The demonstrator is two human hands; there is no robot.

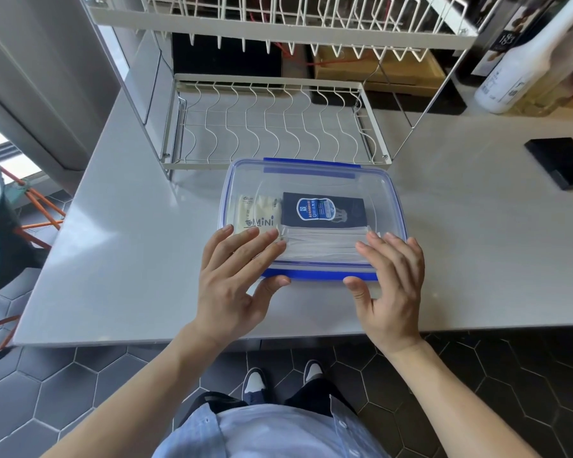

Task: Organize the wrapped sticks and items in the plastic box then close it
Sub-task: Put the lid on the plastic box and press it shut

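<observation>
Item: clear box [391, 206] with blue-trimmed lid [311, 180], centre of the grey table [129, 242], just in front of the white wire rack [272, 127] at 12 o'clock. Lid: seated on top; far clip [311, 161] at 12 o'clock, near clip [318, 275] at 6 o'clock; whether either is latched cannot be told. Contents, seen through the lid: cream packets [255, 213] at 9 o'clock, dark packet [323, 211] at centre, white wrapped sticks [321, 244] lying crosswise along the 6 o'clock edge. Left hand [235, 276]: fingers straight, flat on the lid's 7 o'clock corner, thumb at the near clip. Right hand [391, 279]: fingers straight, on the 5 o'clock corner, thumb at the same clip. Nothing gripped by either. Also present: black slab [563, 161] at 3 o'clock, white bottle [523, 67] at 1 o'clock. Risks, as judged: uneven pressing by the 2 hands could leave the lid skewed and a clip unlatched; the sticks, close to the near rim, could catch under the seal; a hard push could slide the box toward the rack.
</observation>
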